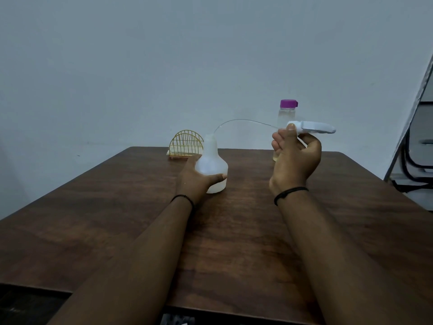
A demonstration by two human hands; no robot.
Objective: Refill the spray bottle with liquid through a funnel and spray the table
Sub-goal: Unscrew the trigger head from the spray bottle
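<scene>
Dark wooden table (257,231) carries the translucent white plastic spray bottle (212,170), steadied by the left hand (194,181) curled round it; the right hand (294,158), off rightward, pinches the white trigger head (314,128), its thin clear dip tube (246,121) arcing leftward into the neck

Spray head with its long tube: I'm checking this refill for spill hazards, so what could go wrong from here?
The dip tube arcs from the bottle neck to the spray head pinched in the right hand; once its end clears the neck it may flick drops onto the table. The left hand steadies the bottle only from one side, so a tug could tip it. The purple-capped bottle stands just behind the right hand and could be knocked.
</scene>
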